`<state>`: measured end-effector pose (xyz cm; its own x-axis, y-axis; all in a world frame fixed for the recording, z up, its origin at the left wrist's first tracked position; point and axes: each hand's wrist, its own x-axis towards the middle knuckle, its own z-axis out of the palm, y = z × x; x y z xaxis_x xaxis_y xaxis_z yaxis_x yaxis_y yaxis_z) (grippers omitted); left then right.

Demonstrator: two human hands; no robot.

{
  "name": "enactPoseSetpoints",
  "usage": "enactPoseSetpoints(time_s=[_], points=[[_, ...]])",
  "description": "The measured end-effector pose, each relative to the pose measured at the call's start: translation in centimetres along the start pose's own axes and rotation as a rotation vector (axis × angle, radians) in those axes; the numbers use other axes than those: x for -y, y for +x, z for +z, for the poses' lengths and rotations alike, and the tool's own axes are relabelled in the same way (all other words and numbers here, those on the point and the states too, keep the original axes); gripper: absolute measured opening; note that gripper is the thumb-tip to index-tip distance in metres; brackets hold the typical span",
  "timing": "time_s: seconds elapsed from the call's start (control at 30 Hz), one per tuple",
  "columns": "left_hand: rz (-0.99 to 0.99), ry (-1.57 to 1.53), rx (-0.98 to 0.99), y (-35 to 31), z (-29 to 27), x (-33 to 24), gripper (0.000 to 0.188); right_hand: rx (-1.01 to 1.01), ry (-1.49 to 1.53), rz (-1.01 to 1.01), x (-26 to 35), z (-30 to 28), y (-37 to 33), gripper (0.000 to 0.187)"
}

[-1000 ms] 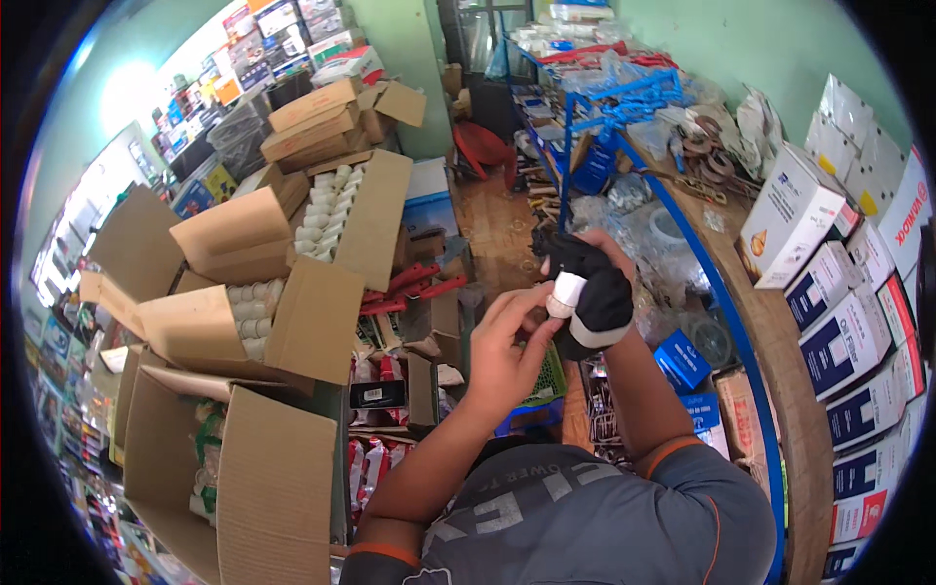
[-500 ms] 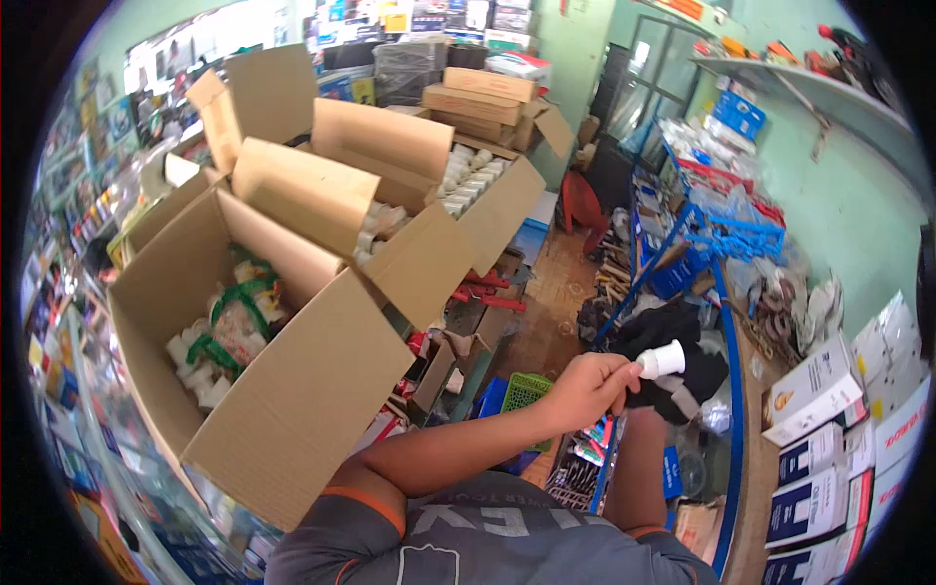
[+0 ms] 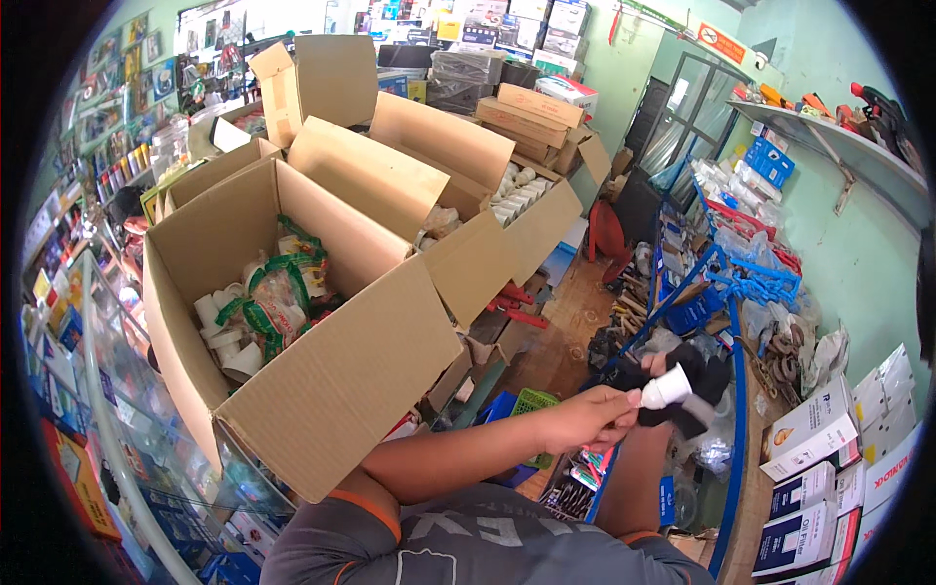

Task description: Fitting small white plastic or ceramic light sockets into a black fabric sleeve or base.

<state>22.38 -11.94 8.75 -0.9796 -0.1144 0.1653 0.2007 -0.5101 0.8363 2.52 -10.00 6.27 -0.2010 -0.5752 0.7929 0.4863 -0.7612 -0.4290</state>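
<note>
A white plastic pipe fitting [image 3: 667,388], wide at one end and narrower at the other, is pinched by its narrow end in my left hand [image 3: 593,419]. My left arm reaches across in front of me to the right. Just behind the fitting is my right hand [image 3: 655,365], partly covered and smeared by motion. Black fabric with a grey strip [image 3: 698,413] lies around it; I cannot tell whether it is worn or held. To the left, a large open cardboard box [image 3: 336,400] contains several white fittings [image 3: 226,339] and green-and-clear plastic bags [image 3: 278,300].
More open cartons [image 3: 370,175] stand behind the box, one with rows of white fittings [image 3: 526,200]. A glass case [image 3: 127,429] runs along the left. A blue-framed rack [image 3: 738,409] stands at right, beside white boxes [image 3: 809,429]. A green basket [image 3: 534,402] sits low ahead.
The view has shifted, so the cartons appear farther right. The fitting's wide end now tilts more upward. Fingertips of my right hand now show behind it.
</note>
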Motion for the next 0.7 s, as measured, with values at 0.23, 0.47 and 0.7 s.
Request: enactPoseSetpoints(time_s=[0.23,0.47,0.7], points=[[-0.087,-0.183,-0.147,-0.7,0.0,-0.1,0.045,-0.605,-0.143,0.338,1.0,6.7,1.7,0.035],[0.277,0.463,-0.39,1.6,-0.7,0.4,0.035,-0.526,-1.105,0.034,1.8,8.7,0.9,0.018],[0.104,0.254,-0.105,6.1,-1.8,1.3,0.037,-0.581,-1.484,-0.017,5.5,4.9,1.2,0.028]])
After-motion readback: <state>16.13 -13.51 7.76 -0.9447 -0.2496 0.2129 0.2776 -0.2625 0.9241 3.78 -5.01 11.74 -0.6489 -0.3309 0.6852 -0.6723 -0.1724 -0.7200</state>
